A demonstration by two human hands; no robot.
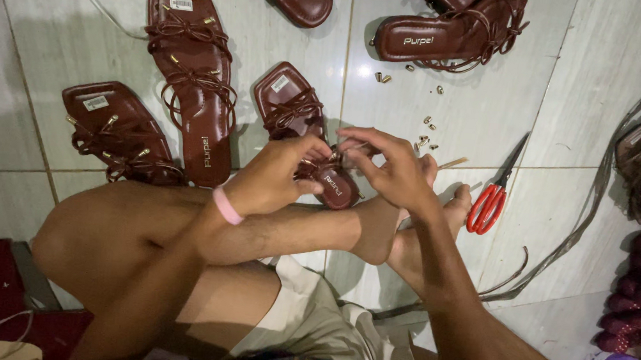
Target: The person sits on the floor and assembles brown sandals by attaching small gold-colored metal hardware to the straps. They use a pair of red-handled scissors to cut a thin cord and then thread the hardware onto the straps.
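Brown strappy sandal (305, 135) is held between both hands: left hand (274, 177) clamped on its straps, right hand (388, 167) pinching the lace.

Dark brown strappy sandal (305, 135) lies flat on tile, laces held.

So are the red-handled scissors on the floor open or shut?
Shut. The red-handled scissors lie flat on the tiled floor, blades together in one dark line, untouched by either hand.
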